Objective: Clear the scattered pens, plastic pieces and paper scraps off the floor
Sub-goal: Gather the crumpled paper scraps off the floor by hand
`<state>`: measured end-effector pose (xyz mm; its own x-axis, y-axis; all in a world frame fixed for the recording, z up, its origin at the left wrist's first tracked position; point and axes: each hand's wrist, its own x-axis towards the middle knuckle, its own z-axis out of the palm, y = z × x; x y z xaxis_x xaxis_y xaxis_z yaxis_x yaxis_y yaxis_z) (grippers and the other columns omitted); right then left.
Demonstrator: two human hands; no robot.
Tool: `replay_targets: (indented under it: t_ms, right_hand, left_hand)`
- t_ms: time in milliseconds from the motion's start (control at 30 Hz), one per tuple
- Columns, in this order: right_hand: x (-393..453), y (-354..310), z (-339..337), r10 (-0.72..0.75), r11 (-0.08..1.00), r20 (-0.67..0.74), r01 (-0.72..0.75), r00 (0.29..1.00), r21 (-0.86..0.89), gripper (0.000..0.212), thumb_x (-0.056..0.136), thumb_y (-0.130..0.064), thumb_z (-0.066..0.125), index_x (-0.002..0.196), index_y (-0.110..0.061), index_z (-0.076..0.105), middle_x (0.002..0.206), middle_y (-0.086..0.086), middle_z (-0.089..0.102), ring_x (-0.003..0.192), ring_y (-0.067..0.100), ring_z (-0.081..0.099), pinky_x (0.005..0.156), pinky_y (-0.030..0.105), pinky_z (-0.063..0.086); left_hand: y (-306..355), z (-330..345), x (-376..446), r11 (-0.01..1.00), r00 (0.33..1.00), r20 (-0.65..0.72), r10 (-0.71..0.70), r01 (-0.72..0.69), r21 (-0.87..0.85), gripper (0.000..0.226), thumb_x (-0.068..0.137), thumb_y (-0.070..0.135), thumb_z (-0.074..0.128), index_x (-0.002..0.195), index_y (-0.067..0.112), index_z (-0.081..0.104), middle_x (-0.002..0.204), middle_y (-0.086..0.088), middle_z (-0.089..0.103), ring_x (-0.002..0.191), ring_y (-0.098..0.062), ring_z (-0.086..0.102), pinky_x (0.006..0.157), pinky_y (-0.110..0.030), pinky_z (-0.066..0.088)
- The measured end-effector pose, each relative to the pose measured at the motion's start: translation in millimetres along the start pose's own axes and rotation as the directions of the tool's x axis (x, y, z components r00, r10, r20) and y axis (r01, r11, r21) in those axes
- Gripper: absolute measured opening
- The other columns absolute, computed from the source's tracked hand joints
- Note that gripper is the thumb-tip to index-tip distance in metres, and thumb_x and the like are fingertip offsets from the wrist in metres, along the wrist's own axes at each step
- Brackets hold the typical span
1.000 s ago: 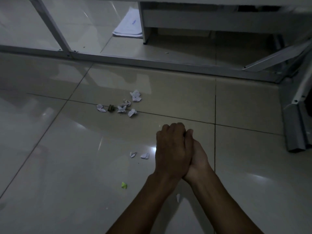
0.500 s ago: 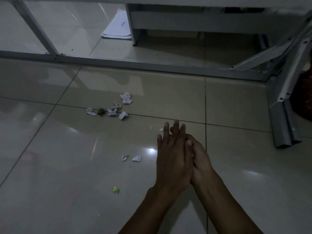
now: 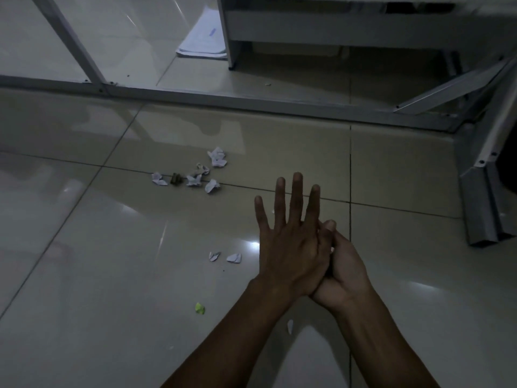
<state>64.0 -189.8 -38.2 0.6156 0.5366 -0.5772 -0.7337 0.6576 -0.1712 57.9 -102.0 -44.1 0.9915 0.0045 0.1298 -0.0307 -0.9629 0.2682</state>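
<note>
My left hand (image 3: 288,247) lies flat with straight, spread fingers over my right hand (image 3: 345,271), low above the tiled floor. My right hand is cupped under it with its thumb up, and a pale bit of paper shows in the gap between them. Crumpled white paper scraps (image 3: 216,161) lie in a cluster on the floor ahead to the left, with a small brown piece (image 3: 176,179) among them. Two smaller scraps (image 3: 233,258) sit just left of my left hand. A green piece (image 3: 199,308) and one white scrap (image 3: 290,326) lie near my forearms.
A grey metal frame rail (image 3: 251,103) runs across the floor beyond the scraps. Behind it are a stack of papers (image 3: 202,43) and a white furniture base (image 3: 307,26). Grey metal legs (image 3: 481,208) stand at the right. The room is dim.
My left hand's fingers were curled over the right hand and have straightened and spread. The view has shifted slightly; the scraps on the floor lie as before.
</note>
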Motion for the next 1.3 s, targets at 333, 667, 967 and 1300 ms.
replay_targets:
  t_ms: [333, 667, 967, 1300]
  right_hand:
    - [19, 5, 10, -0.141, 0.989, 0.029, 0.14, 0.99, 0.055, 0.018, 0.071, -0.013, 0.065, 0.055, -0.008, 0.074, 0.075, 0.011, 0.074, 0.065, 0.023, 0.073, 0.052, 0.036, 0.059]
    - [31, 17, 0, -0.034, 0.999, 0.047, 0.033, 0.998, 0.021, 0.034, 0.085, -0.032, 0.059, 0.076, -0.006, 0.079, 0.099, 0.014, 0.074, 0.087, 0.024, 0.073, 0.078, 0.04, 0.058]
    - [36, 14, -20, 0.144, 0.978, -0.085, -0.129, 0.986, 0.162, 0.045, 0.038, -0.003, 0.076, 0.059, -0.017, 0.038, 0.047, -0.002, 0.042, 0.031, 0.012, 0.038, 0.032, 0.017, 0.029]
    - [26, 12, -19, 0.152, 0.986, -0.023, -0.149, 0.988, 0.08, 0.03, 0.055, -0.001, 0.076, 0.07, -0.012, 0.052, 0.051, -0.001, 0.045, 0.037, 0.013, 0.041, 0.033, 0.02, 0.031]
  left_hand:
    - [-7, 6, 5, 0.999, 0.998, 0.061, -0.009, 0.006, 0.044, 0.076, 0.091, 0.062, -0.01, 0.154, 0.02, -0.006, 0.161, -0.006, -0.017, 0.147, -0.028, -0.017, 0.112, -0.057, -0.017]
    - [-9, -6, -9, 0.896, 0.964, 0.137, -0.228, 0.263, -0.358, 0.078, 0.09, 0.07, 0.009, 0.154, 0.027, 0.002, 0.163, -0.006, -0.003, 0.149, -0.023, 0.007, 0.12, -0.045, 0.007]
    - [-67, -8, -29, 0.82, 0.877, -0.229, -0.422, 0.262, -0.508, 0.027, 0.098, 0.025, 0.046, 0.116, 0.014, 0.062, 0.11, -0.004, 0.064, 0.096, -0.019, 0.062, 0.08, -0.037, 0.053]
    - [-99, 18, -92, 0.948, 0.949, -0.091, -0.301, 0.287, -0.138, 0.024, 0.097, 0.026, 0.052, 0.117, 0.017, 0.062, 0.101, -0.004, 0.049, 0.092, -0.023, 0.047, 0.064, -0.034, 0.047]
